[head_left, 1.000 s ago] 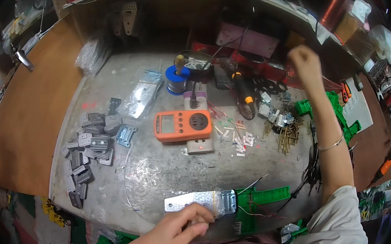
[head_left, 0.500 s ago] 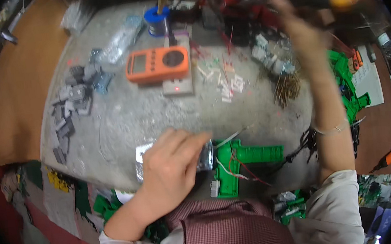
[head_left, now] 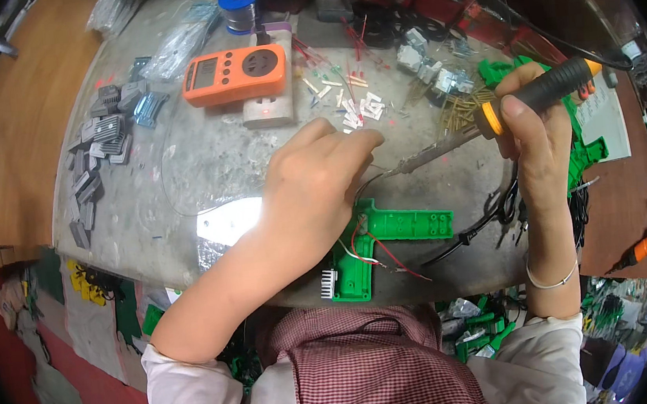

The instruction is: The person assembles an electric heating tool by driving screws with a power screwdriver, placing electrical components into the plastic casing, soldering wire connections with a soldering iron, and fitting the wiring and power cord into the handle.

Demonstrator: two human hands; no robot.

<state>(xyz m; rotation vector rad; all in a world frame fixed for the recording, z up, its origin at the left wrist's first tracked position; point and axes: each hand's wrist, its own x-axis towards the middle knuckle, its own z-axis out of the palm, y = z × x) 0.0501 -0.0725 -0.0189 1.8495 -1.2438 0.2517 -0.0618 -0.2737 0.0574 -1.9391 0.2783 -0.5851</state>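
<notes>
My right hand [head_left: 532,121] is wrapped round the black and yellow handle of a soldering iron [head_left: 444,147], which slants down to the left. Its tip is close to my left hand's fingertips. My left hand [head_left: 317,183] has its fingers pinched together, apparently on a thin wire [head_left: 361,186] that curves near the iron's tip. Just below lies an open green plastic housing half [head_left: 408,223], with red and white leads [head_left: 380,253] across it and a white finned part [head_left: 329,284] at its lower left. A shiny silver piece [head_left: 218,248] is partly hidden under my left forearm.
An orange meter [head_left: 235,75] rests on a white power strip [head_left: 271,111]. Behind it stands a blue solder spool [head_left: 239,10]. Grey finned blocks [head_left: 107,130] are heaped at left. Small white pieces [head_left: 361,111] and brass-coloured pins [head_left: 467,108] lie farther back; a black cable [head_left: 469,234] runs at right.
My right hand has brought the soldering iron down and nearer from the far right. My left hand has moved up and right, toward the iron's tip. The view has shifted slightly.
</notes>
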